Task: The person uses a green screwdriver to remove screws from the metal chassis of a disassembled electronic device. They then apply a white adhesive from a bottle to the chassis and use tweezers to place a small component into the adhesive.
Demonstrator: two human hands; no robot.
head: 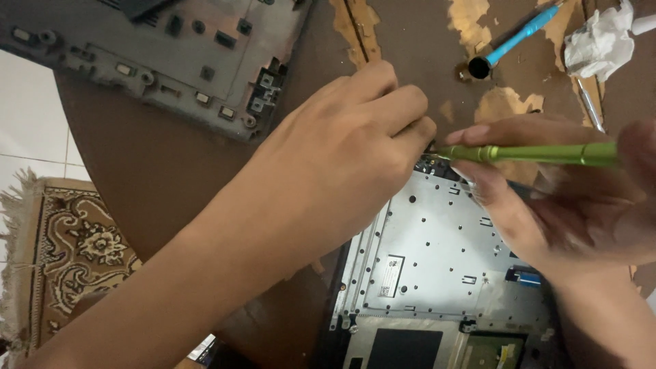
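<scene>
Green screwdriver lies level above the opened laptop chassis, tip at its top-left corner. Right hand fingers clamp the shaft; left hand fingers pinch together at the tip.

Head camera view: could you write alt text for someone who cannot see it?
Two bare hands work at the corner of an opened laptop chassis on a worn brown table: the right hand holds a green screwdriver, and the left hand pinches something at its tip. A removed grey laptop cover, a blue tool and crumpled tissue lie nearby.
</scene>
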